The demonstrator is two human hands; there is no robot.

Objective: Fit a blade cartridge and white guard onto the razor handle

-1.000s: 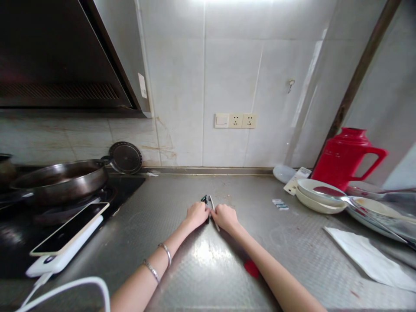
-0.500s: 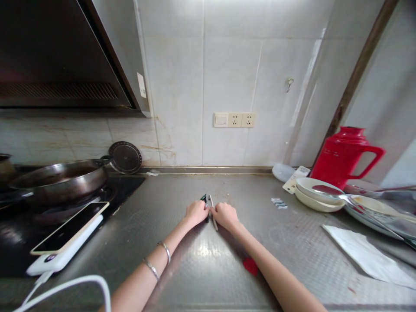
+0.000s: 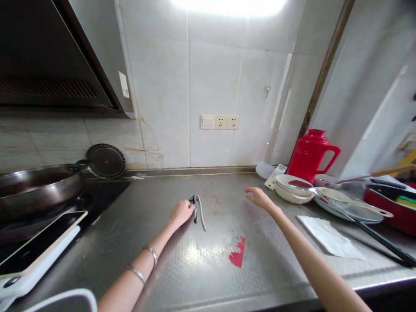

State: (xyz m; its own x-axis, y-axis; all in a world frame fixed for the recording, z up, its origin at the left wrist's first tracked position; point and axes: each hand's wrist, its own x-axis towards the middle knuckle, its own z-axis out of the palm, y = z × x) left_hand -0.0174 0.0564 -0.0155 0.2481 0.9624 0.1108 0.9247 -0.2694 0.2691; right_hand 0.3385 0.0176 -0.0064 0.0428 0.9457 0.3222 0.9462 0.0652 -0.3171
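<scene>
The left hand (image 3: 182, 211) seemingly steadies a dark tool (image 3: 195, 212) beside a pale strip (image 3: 202, 214) on the counter (image 3: 123, 229) (pinching or merely touching, unclear); right hand (image 3: 259, 198) loosely spread; lifting either piece would need a pinch.

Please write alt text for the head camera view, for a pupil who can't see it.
A person's left hand touches a slim dark object on a metal counter, beside a pale strip. The right hand is apart, near stacked bowls. A pan stands far left, a red flask at right.
</scene>
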